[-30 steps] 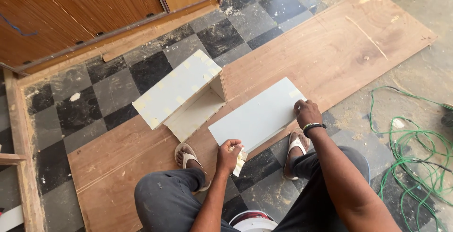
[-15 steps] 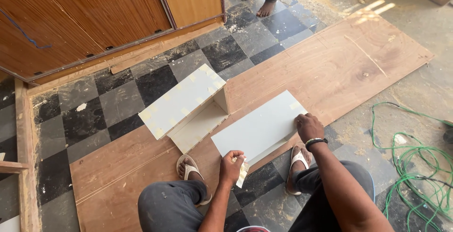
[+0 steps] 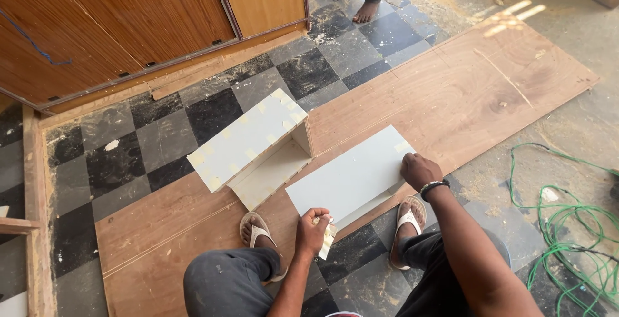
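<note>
pale flat panel lying on plywood sheet, long axis running lower-left to upper-right, just ahead of both hands | right hand pressing flat on its far-right corner, nearer | left hand clenched, gripping small strip at near edge | open box sitting left, nothing inside

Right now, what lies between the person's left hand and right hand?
In the head view, only the pale flat panel lies between the left hand and right hand, which presses its far corner.
</note>
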